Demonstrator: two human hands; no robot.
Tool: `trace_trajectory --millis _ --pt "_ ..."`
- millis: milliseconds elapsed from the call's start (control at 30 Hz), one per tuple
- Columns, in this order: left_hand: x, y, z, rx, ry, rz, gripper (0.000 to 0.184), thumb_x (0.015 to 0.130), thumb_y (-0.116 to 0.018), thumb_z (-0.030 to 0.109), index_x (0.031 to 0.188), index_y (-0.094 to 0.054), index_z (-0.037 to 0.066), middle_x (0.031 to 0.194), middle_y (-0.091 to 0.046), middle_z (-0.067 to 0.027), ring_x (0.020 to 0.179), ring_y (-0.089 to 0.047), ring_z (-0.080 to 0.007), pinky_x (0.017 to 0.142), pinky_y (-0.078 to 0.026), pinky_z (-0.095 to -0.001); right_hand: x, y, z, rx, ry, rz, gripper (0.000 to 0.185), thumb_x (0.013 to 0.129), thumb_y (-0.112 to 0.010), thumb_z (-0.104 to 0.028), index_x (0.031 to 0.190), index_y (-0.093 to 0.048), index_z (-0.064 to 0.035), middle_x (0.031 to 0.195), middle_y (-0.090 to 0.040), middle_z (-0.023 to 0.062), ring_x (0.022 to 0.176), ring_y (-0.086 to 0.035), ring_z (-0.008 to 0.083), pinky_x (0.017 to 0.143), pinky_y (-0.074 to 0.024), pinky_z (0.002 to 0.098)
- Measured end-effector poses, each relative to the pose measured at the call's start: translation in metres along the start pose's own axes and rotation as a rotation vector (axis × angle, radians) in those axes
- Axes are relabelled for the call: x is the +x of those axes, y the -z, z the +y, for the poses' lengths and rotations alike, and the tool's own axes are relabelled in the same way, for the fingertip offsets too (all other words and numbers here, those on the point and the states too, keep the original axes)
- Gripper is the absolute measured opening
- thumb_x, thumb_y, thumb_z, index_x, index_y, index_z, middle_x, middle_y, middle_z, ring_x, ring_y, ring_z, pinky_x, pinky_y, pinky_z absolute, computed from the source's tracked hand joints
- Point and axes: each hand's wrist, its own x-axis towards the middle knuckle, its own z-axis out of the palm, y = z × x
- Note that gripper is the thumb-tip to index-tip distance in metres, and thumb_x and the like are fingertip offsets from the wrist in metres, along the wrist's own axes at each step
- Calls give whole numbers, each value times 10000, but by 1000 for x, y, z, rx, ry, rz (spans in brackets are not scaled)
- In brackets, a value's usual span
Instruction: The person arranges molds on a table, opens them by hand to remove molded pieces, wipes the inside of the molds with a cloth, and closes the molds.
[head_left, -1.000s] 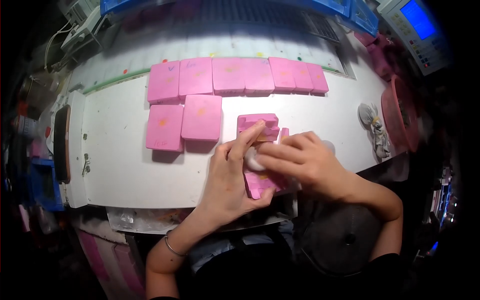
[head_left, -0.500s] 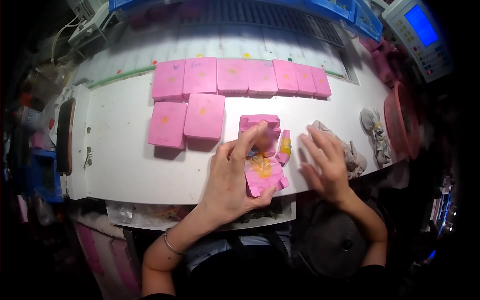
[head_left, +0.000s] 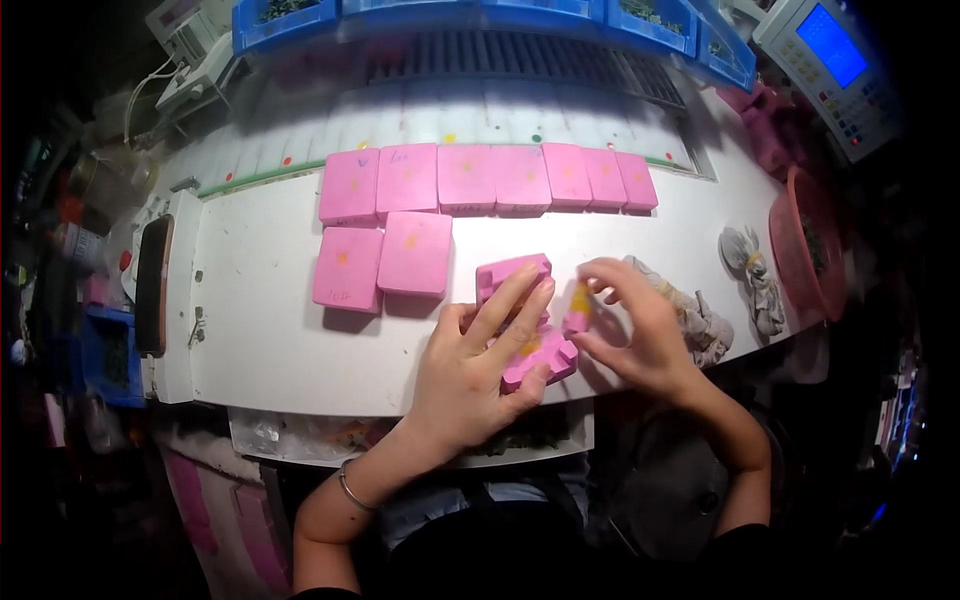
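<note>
An opened pink rubber mold point(head_left: 541, 371), marked yellow inside, lies on the white table near its front edge. My left hand point(head_left: 475, 365) reaches across it, fingers over the inside and thumb on the front part, gripping it. Much of the mold's middle is hidden under those fingers. Just right of it, my right hand point(head_left: 640, 335) is curled, with thumb and fingertips closed on a small pink-and-yellow mold piece point(head_left: 577, 310), which is slightly blurred. Behind the right hand lies a knotted greyish cloth bundle point(head_left: 708, 330).
Several closed pink mold blocks point(head_left: 407, 178) form a row at the back, with two more in front at left. A second cloth bundle point(head_left: 752, 275) and a red basin point(head_left: 806, 240) stand right. A phone point(head_left: 155, 285) leans left; blue bins point(head_left: 290, 22) line the back.
My right hand has come in leftward from open fingers to a hold on the small mold piece. My left fingers have lowered over the mold. The camera view has tilted up slightly.
</note>
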Motion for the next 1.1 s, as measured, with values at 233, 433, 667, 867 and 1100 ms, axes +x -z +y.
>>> trace_trajectory --millis 233,433,667,867,1100 --pt "2 -9 7 100 -54 116 509 739 -693 258 1219 -590 122 1280 -515 -79 765 -586 -225 640 -516 -282 19 11 -42 507 204 128 662 675 -771 -29 1270 -486 23 1176 -527 159 983 -595 196 832 -502 286" --pt "4 15 -8 -228 -19 -71 467 688 -756 100 1128 -608 49 1228 -526 -136 817 -654 -237 647 -539 -330 12 -20 -50 748 -5 26 768 703 -778 -33 1362 -385 -29 1102 -512 112 693 -512 90 516 -407 192" --pt "4 27 -22 -923 329 -194 494 677 -737 -104 1142 -603 -5 1340 -420 -100 1123 -553 -192 943 -523 -303 -2 -15 -34 370 -87 -17 692 693 -768 -14 1305 -446 -42 1141 -525 118 624 -520 115 554 -440 226" --pt "1 26 -22 -962 333 -135 437 714 -726 -68 1123 -604 27 1267 -477 -60 1098 -567 -175 940 -524 -315 0 -15 -35 255 -45 -56 567 670 -764 -1 1194 -550 -30 1162 -540 128 739 -605 181 641 -510 271" --pt "-1 23 -27 -973 329 -143 464 710 -738 -54 1142 -599 45 1298 -466 -59 1115 -559 -185 943 -517 -316 -4 -25 -32 198 -12 -19 556 652 -762 -5 1172 -567 -30 1162 -567 171 956 -624 307 778 -534 331"
